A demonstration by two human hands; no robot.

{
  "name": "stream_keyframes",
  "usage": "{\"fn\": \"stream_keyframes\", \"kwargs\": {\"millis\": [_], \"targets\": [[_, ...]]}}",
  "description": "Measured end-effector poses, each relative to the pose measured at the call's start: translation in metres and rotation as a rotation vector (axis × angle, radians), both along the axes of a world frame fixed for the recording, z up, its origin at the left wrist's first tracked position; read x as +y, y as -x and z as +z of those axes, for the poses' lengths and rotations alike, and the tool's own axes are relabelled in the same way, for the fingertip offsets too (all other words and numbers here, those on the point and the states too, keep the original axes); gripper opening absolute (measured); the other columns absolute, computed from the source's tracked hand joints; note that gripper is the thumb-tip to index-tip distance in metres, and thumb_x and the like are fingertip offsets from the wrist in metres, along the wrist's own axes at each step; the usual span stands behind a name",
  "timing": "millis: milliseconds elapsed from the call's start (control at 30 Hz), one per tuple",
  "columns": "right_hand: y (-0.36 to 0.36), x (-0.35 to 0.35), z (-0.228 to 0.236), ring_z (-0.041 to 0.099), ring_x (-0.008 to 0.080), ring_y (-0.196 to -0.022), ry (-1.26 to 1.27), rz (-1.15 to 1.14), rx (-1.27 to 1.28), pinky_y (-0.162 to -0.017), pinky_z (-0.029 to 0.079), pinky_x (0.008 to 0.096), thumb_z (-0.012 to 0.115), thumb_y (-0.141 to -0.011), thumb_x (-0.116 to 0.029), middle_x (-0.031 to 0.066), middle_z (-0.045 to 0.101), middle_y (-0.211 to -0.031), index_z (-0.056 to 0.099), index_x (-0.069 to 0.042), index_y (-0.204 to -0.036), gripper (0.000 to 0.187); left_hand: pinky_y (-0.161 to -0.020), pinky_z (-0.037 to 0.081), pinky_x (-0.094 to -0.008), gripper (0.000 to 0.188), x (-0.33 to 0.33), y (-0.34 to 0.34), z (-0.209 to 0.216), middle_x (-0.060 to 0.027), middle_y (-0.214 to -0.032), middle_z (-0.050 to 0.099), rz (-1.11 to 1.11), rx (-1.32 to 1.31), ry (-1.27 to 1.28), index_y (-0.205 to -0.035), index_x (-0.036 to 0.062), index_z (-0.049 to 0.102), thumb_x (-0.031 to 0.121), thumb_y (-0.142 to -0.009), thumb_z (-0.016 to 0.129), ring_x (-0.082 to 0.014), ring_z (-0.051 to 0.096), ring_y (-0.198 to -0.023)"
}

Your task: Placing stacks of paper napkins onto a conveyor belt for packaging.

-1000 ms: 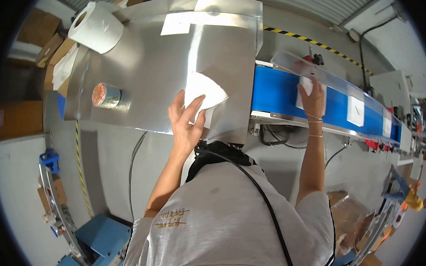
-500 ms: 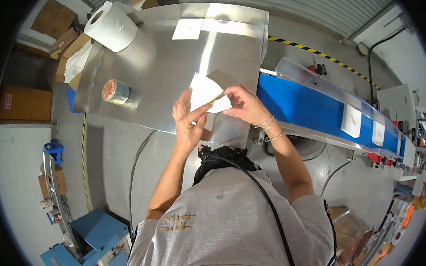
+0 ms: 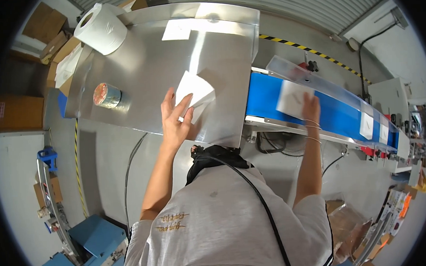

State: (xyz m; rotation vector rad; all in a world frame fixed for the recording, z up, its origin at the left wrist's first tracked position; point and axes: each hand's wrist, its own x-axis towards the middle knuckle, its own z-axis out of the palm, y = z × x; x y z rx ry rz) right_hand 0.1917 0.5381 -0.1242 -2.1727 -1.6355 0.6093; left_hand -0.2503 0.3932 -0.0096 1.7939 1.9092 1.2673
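Note:
My left hand (image 3: pixel 176 122) grips a fanned stack of white paper sheets (image 3: pixel 198 92) by its lower side, fingers over it and thumb beneath. The stack is over the near right part of the shiny metal table (image 3: pixel 143 64). To the right, my right hand (image 3: pixel 311 109) is over a blue conveyor belt (image 3: pixel 260 95). It is at the right edge of a white sheet (image 3: pixel 290 100) that lies on or just above the belt. Motion smears both the fingers and this sheet, so I cannot see whether they grip it.
Farther along the belt lie two white pieces, one of them a small white sheet (image 3: pixel 366 126). A clear guard (image 3: pixel 332 82) runs along the belt's far side. On the table are a large white roll (image 3: pixel 105 30), a foil-wrapped roll (image 3: pixel 107 95) and a flat white sheet (image 3: pixel 176 30).
My right hand has left the stack and moved right over the belt, where a white sheet now is. My left hand still has the stack. The pieces farther along have shifted along the belt.

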Motion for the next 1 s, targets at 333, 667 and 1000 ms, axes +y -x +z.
{"fn": "stream_keyframes", "kwargs": {"millis": [333,667,1000], "targets": [[0.151,-0.037,0.088,0.054,0.0248,-0.108,-0.305,0.578,0.505,-0.089,0.045,0.0369,0.077,-0.073,-0.017,0.0100,0.055,-0.119,0.050,-0.009,-0.124,0.058,-0.094,0.046,-0.0431,0.036,0.003,0.002,-0.004,-0.0197,-0.137,0.038,-0.010,0.065,-0.062,-0.106,0.0177,0.070,-0.001,-0.075,0.067,-0.0361,0.045,-0.117],[0.260,-0.019,0.078,0.049,0.0185,-0.109,-0.095,0.998,0.801,-0.092,0.042,0.0313,0.076,-0.073,-0.011,0.0050,0.048,-0.118,0.055,-0.008,-0.112,0.045,-0.097,0.041,-0.0443,0.034,0.004,-0.001,-0.004,-0.0232,-0.138,0.036,-0.025,0.085,-0.050,-0.102,0.0168,0.070,0.000,-0.073,0.068,-0.0392,0.041,-0.121],[0.158,-0.027,0.052,0.049,0.0185,-0.072,-0.174,0.332,0.522,-0.068,0.045,0.0328,0.061,-0.090,-0.026,0.0088,0.055,-0.083,0.050,0.000,-0.098,0.029,-0.091,0.049,-0.0384,0.037,0.005,0.008,0.012,-0.0222,-0.139,0.036,0.142,-0.018,0.082,-0.121,0.0142,0.059,0.004,-0.085,0.059,-0.0375,0.044,-0.123]]}}
